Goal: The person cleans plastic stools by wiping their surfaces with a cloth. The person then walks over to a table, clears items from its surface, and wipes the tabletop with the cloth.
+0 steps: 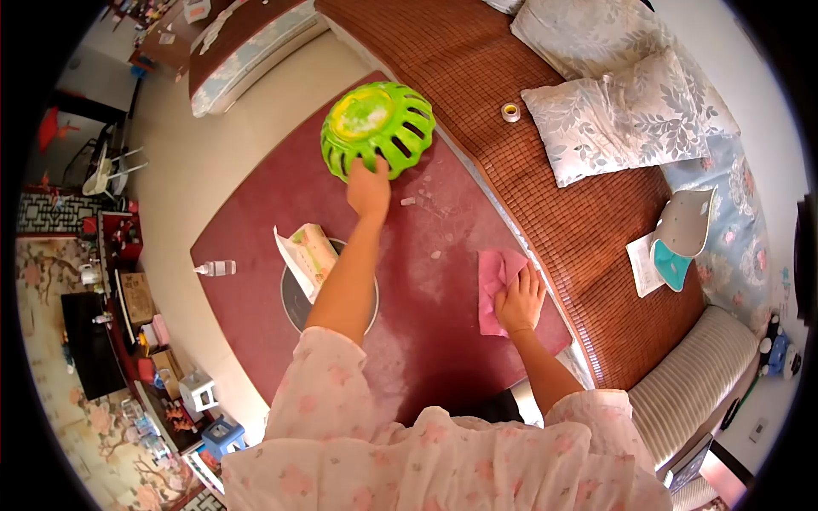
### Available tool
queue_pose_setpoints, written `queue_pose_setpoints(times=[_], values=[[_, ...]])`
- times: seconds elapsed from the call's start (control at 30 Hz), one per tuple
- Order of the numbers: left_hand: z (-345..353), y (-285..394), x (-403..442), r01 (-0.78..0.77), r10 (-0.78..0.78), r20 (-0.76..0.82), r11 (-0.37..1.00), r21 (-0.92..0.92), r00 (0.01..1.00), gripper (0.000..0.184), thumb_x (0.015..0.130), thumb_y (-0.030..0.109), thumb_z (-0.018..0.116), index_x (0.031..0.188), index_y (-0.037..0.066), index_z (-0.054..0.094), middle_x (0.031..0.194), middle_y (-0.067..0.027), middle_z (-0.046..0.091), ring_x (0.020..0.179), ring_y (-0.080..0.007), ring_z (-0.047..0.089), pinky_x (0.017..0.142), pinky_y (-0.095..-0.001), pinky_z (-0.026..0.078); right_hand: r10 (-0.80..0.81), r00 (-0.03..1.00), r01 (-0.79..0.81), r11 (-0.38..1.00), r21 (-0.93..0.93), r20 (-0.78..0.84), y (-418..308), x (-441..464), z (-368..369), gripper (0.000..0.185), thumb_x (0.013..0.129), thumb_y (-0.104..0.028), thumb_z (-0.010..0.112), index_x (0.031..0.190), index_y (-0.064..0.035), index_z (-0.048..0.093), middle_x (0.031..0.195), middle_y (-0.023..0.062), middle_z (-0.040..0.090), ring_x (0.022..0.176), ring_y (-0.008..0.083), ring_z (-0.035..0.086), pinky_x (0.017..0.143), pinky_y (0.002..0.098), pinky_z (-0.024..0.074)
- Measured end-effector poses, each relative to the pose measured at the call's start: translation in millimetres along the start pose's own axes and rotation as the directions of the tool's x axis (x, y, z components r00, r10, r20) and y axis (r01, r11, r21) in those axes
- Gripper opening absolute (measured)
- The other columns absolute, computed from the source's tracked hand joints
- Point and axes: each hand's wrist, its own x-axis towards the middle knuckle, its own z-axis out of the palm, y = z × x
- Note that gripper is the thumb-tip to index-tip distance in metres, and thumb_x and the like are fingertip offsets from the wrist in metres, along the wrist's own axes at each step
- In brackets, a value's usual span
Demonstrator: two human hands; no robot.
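My left hand (369, 189) grips the rim of a bright green plastic basket (409, 128) with slotted sides. The basket is tipped over the far part of the dark red table (247, 226), its yellowish round base facing me. Whether it touches the table I cannot tell. Near the right edge, my right hand (521, 301) lies flat on a pink cloth (490, 285), fingers slightly apart. White crumbs and a small pale piece (407, 202) are scattered between the basket and the cloth. Under my left forearm, a tissue pack (308, 258) sits on a round dark disc (294, 298).
A clear small bottle (217, 268) lies at the table's left side. Along the right runs a sofa with a brown woven mat (477, 94), holding pillows (630, 119), a tape roll (510, 111) and a cap (684, 221). Small stools (223, 436) stand at lower left.
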Motion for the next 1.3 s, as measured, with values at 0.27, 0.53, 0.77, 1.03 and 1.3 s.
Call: queue_pose_setpoints(times=[0.27, 0.53, 0.77, 1.03, 1.3], values=[[-78.8, -22.5, 67.4, 0.447, -0.27, 0.359, 0.454, -0.771, 0.893, 0.033, 0.092, 0.034, 0.053, 0.088, 0.0, 0.055, 0.063, -0.0042, 0.05, 0.052, -0.0133, 0.05, 0.055, -0.0309, 0.051, 0.011, 1.0, -0.011, 1.0, -0.023, 0.028, -0.2, -4.2, 4.0, 0.05, 0.077, -0.021, 0.05, 0.117, 0.0091, 0.051, 0.131, 0.0208, 0.047, 0.132, 0.0333, 0.034, 0.109, 0.0491, 0.023], [-62.3, -67.7, 51.8, 0.418, -0.309, 0.595, -0.481, -0.77, 0.742, 0.03, 0.099, 0.034, 0.037, 0.091, 0.007, 0.049, 0.066, 0.0001, 0.045, 0.048, -0.0105, 0.037, 0.061, -0.0286, 0.049, 0.008, 0.999, -0.007, 1.0, -0.024, 0.042, 0.2, -3.4, 1.9, 0.05, 0.078, -0.021, 0.05, 0.118, 0.0087, 0.051, 0.13, 0.0202, 0.047, 0.131, 0.033, 0.035, 0.109, 0.0496, 0.0237], [-48.1, -109.7, 36.4, 0.352, -0.183, 0.597, -0.66, -0.663, 0.781, 0.031, 0.095, 0.037, 0.041, 0.091, 0.008, 0.052, 0.065, 0.0008, 0.047, 0.047, -0.0107, 0.038, 0.062, -0.0289, 0.049, -0.006, 1.0, 0.006, 1.0, -0.012, 0.023, -0.2, -4.1, 1.6, 0.05, 0.079, -0.022, 0.049, 0.121, 0.0056, 0.05, 0.131, 0.0199, 0.047, 0.131, 0.0332, 0.034, 0.109, 0.0497, 0.0231], [-48.1, -106.5, 32.7, 0.346, -0.417, 0.637, -0.584, -0.734, 0.648, 0.028, 0.09, 0.035, 0.046, 0.086, 0.008, 0.053, 0.064, 0.0001, 0.048, 0.049, -0.0128, 0.042, 0.063, -0.0312, 0.05, -0.005, 0.999, 0.007, 0.999, -0.041, 0.037, 3.0, -4.2, 5.8, 0.055, 0.079, -0.022, 0.049, 0.127, 0.0055, 0.045, 0.133, 0.0205, 0.044, 0.131, 0.0335, 0.033, 0.109, 0.0497, 0.0222], [-25.7, -124.4, 21.4, 0.285, -0.294, 0.69, -0.752, -0.594, 0.661, 0.016, 0.089, 0.02, 0.047, 0.084, 0.006, 0.054, 0.063, -0.0009, 0.045, 0.052, -0.0136, 0.043, 0.069, -0.0362, 0.049, 0.01, 1.0, -0.01, 0.999, -0.036, 0.021, 1.3, -4.7, 4.7, 0.055, 0.079, -0.022, 0.048, 0.128, 0.0032, 0.043, 0.131, 0.0203, 0.045, 0.129, 0.0352, 0.035, 0.108, 0.0492, 0.0229]])
